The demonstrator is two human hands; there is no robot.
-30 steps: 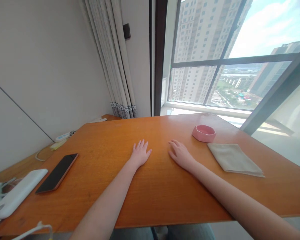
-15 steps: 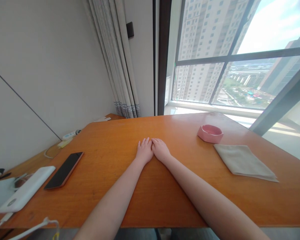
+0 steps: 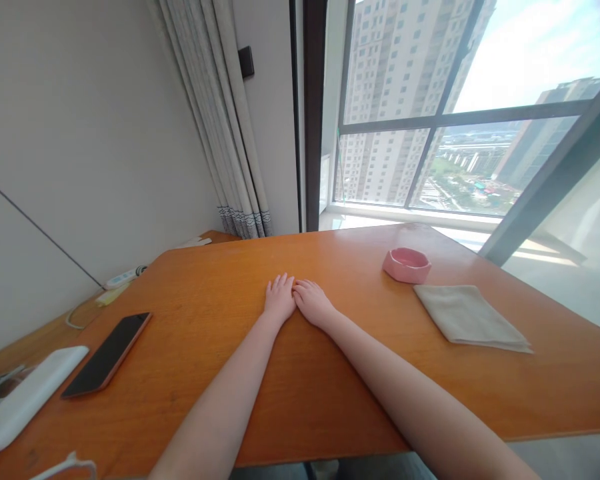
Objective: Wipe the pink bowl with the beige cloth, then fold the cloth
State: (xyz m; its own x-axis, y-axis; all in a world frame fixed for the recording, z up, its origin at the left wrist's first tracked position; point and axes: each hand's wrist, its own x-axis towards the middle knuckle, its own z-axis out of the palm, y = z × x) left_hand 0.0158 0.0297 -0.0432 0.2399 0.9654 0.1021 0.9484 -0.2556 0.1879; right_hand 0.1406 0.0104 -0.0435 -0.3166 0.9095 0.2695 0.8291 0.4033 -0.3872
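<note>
My left hand (image 3: 280, 297) lies flat on the orange-brown wooden table (image 3: 205, 280), its fingers stretched forward and slightly apart. Right beside it rests my right hand (image 3: 313, 303), palm down, with its fingertips touching the left hand's edge. Neither hand holds anything. To the right of them stands a pink angular bowl (image 3: 407, 267), and in front of that lies a folded beige cloth (image 3: 473, 317). Over on the left is a dark-screened phone (image 3: 109, 353), face up.
A white power bank (image 3: 35, 393) lies left of the phone, with white cables (image 3: 70, 465) nearby. At the far left edge sits a power strip (image 3: 123, 277). A grey curtain (image 3: 220, 113) hangs behind the table, and a large window (image 3: 390, 160) is at the back right.
The view has turned slightly to the right, so things appear shifted left. Both hands stay side by side on the table; nothing was picked up or moved.
</note>
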